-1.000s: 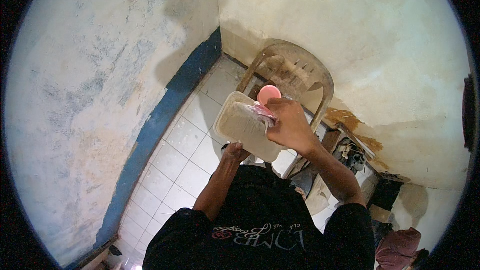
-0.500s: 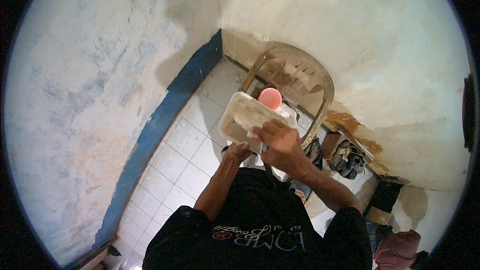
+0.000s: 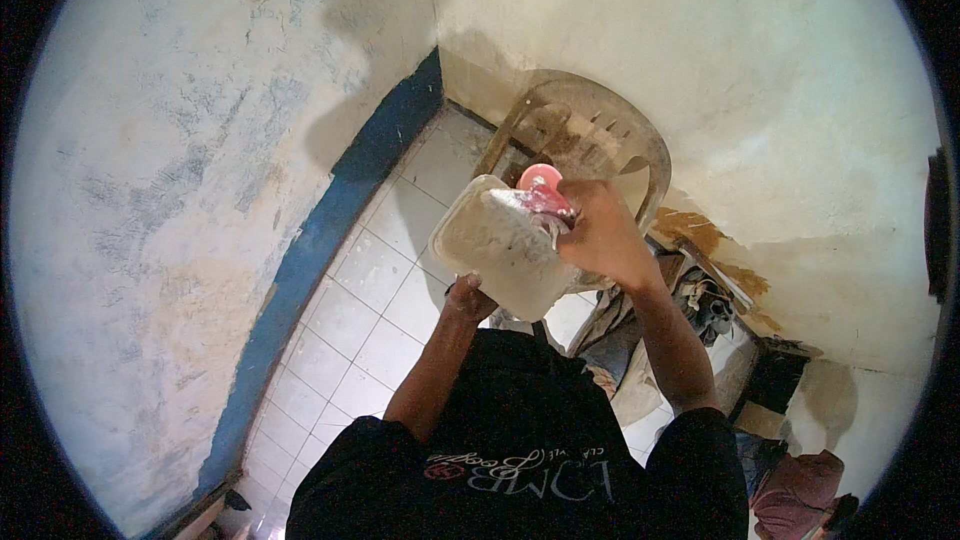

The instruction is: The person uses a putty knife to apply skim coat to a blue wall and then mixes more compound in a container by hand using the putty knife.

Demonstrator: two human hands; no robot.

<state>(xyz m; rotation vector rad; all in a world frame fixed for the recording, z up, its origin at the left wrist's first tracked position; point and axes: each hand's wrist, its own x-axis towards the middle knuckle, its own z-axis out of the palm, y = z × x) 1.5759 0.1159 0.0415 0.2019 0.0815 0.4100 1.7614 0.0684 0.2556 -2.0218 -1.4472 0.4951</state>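
Observation:
My left hand (image 3: 468, 300) grips the near edge of a shallow, rectangular, off-white plastic tub (image 3: 490, 240), its thumb over the rim. Pale, dusty residue coats the tub's inside. Over the tub's right side, my right hand (image 3: 605, 230) is closed on a shiny red-pink thing (image 3: 548, 202) with whitish parts. Its exact kind is not clear, as the fingers and blur cover some of it. Just beyond it, a pink cup (image 3: 540, 175) shows its rim, partly hidden by the red-pink thing and the tub.
A stained plastic armchair (image 3: 590, 105) stands in the corner behind the tub. On the left runs a patchy wall (image 3: 180, 190) with a blue lower band (image 3: 290, 270). White floor tiles (image 3: 370, 280) lie below. To the right are dark crumpled items (image 3: 705, 305) and reddish cloth (image 3: 800, 495).
My right hand has moved from low inside the tub up to its right side, and the red-pink thing now shows in it. The tub has shifted slightly, its inside more exposed.

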